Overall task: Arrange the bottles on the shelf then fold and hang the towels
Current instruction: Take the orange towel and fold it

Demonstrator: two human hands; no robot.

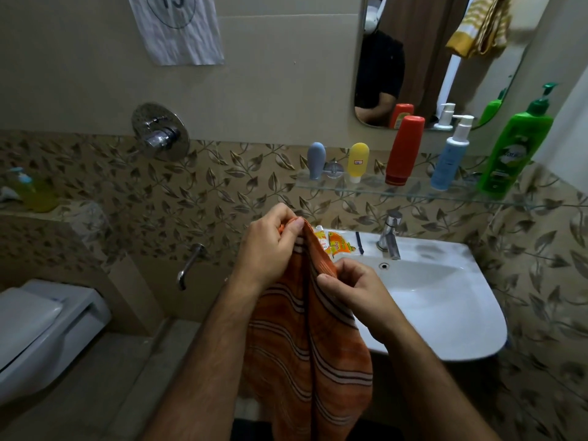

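Head view, frame centre: left hand (pixel 270 246) and right hand (pixel 350 288) both pinch the orange striped towel (pixel 305 345). Five bottles stand on the glass shelf (pixel 413 190), right of centre.

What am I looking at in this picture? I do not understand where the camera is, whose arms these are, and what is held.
There is no machine here. A person wears one wide camera on the head, looking forward and down, so the arms belong to that person.

The left hand pinches the top edge of an orange striped towel, and the right hand pinches the edge a little lower. The towel hangs down in front of a white washbasin.

Above the basin, a glass shelf carries five bottles in a row: grey tube, yellow tube, red bottle, blue pump bottle and green pump bottle. A yellow towel hangs at the top right.
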